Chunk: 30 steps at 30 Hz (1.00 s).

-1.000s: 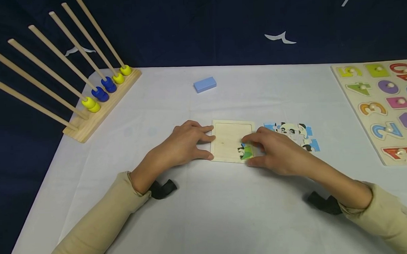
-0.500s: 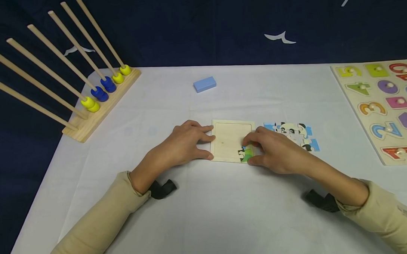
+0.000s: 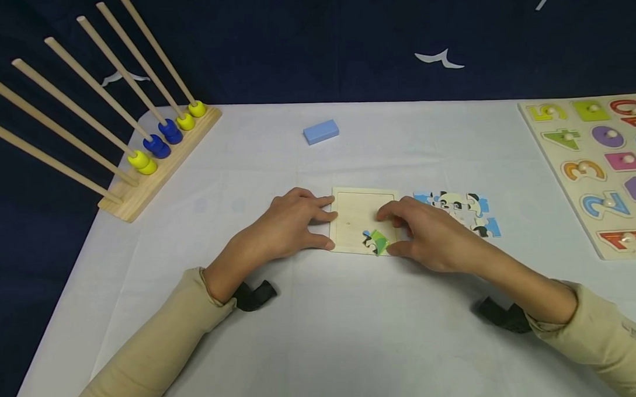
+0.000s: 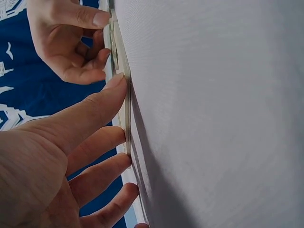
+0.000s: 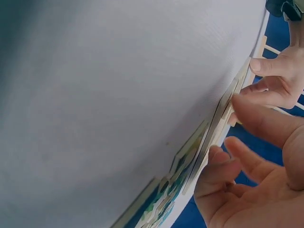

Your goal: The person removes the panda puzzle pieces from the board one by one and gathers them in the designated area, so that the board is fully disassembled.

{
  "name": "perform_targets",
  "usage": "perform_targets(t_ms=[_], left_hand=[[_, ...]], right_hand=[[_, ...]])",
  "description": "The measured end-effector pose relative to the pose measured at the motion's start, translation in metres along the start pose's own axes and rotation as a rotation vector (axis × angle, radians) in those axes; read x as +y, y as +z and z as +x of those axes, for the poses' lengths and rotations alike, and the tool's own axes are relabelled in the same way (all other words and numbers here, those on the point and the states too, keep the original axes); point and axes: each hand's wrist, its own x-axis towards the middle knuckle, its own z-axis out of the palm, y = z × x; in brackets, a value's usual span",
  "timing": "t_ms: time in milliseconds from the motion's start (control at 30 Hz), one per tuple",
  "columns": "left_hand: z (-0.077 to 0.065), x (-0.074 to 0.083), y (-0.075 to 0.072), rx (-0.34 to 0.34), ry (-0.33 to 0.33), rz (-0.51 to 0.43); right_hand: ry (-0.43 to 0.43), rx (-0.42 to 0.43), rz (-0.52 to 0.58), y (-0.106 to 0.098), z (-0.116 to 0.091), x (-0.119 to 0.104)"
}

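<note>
A shallow square wooden puzzle tray [image 3: 352, 215] lies on the white table between both hands. My left hand [image 3: 292, 225] touches its left edge, thumb and fingers spread; in the left wrist view the thumb [image 4: 111, 97] presses on the rim. One green puzzle piece [image 3: 377, 241] with black, white and blue parts lies turned askew in the tray's near right corner. Over the tray's right edge is my right hand [image 3: 435, 235], fingers loosely bent with a gap between thumb and index finger. Its thumb tip is right at the piece's edge, and nothing is between the fingers.
Joined panda puzzle pieces [image 3: 457, 208] lie right of the tray, partly hidden by the right hand. Farther back is a blue block [image 3: 321, 132]. A wooden peg stand [image 3: 159, 175] with yellow and blue beads stands left, a number puzzle board [image 3: 585, 177] right.
The green puzzle piece has turned and slid slightly left, away from the tray's corner. My right fingers have parted from it. The left hand keeps its place.
</note>
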Motion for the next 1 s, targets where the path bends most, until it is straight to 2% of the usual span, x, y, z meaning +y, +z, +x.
perform_targets(t_ms=[167,367,1000], left_hand=[[0.0001,0.0002,-0.0004,-0.002,-0.001,0.002],[-0.0009,-0.0001,-0.0004,-0.005,-0.006,-0.003],[-0.0010,0.0008,-0.0010,-0.006,-0.005,0.001]], right_hand=[[-0.076,-0.046,0.012,0.0016,0.0006,0.0007],[-0.113,-0.088,-0.029,0.0036,0.0011,-0.0022],[-0.052,-0.050,-0.016,0.0058,0.0029,-0.0053]])
